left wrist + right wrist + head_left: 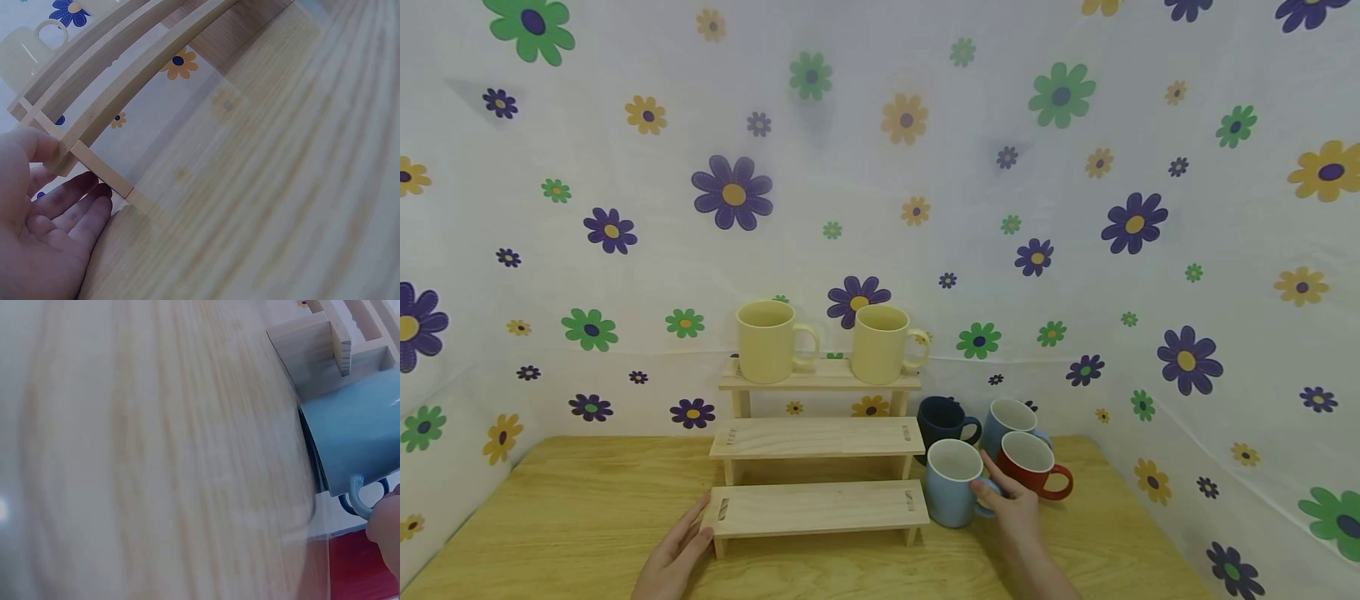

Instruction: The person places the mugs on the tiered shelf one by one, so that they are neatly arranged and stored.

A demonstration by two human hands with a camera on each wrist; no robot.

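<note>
My right hand (1018,512) pinches the handle of a light blue mug (953,487), white inside, by the right end of a three-tier wooden stand (820,508). In the right wrist view this mug (356,428) fills the right side, its handle between my fingertips. With thumb and fingertips, my left hand (673,550) holds the left end of the stand's lowest tier. The left wrist view shows that hand (56,219) around the corner, its fingertips at the leg. Two pale yellow mugs (766,346) stand upright on the top tier, handles to the right.
A dark blue mug (942,418), a second light blue mug (1009,421) and a red mug (1028,467) cluster right of the stand, just behind my right hand. A flower-print white cloth (880,183) hangs around the wooden table (550,517).
</note>
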